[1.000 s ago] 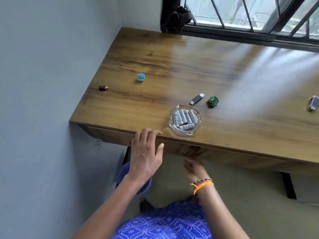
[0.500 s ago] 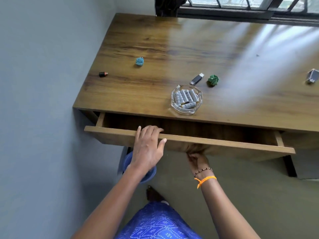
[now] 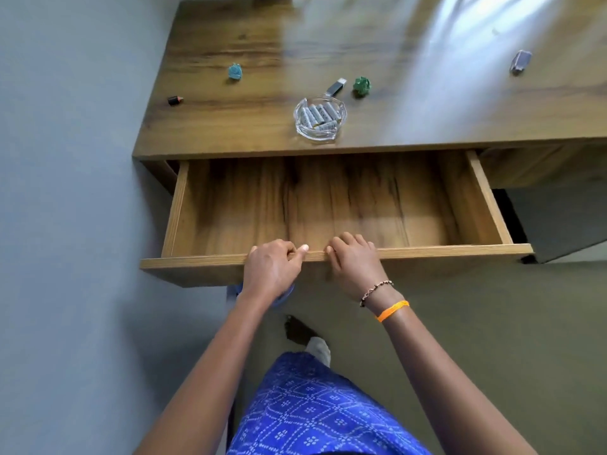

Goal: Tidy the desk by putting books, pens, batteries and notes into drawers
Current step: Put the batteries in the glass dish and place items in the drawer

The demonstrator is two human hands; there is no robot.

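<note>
On the surface [image 3: 394, 133]: cap [image 3: 175, 100], blue note [image 3: 235, 71], dish [image 3: 300, 121] holding batteries [image 3: 320, 115], green note [image 3: 361, 86] lying | below: drawer [image 3: 328, 198] standing open | left hand [image 3: 271, 269], right hand [image 3: 353, 266] both gripping, fingers curling over its front edge

Domestic study corner. Wooden desk [image 3: 377, 37] set against a plain grey-blue wall [image 3: 65, 159], shallow pull-out drawer [image 3: 328, 205], glass dish [image 3: 320, 118] of batteries [image 3: 320, 114], crumpled paper notes [image 3: 361, 85], olive floor [image 3: 492, 323] below.
</note>
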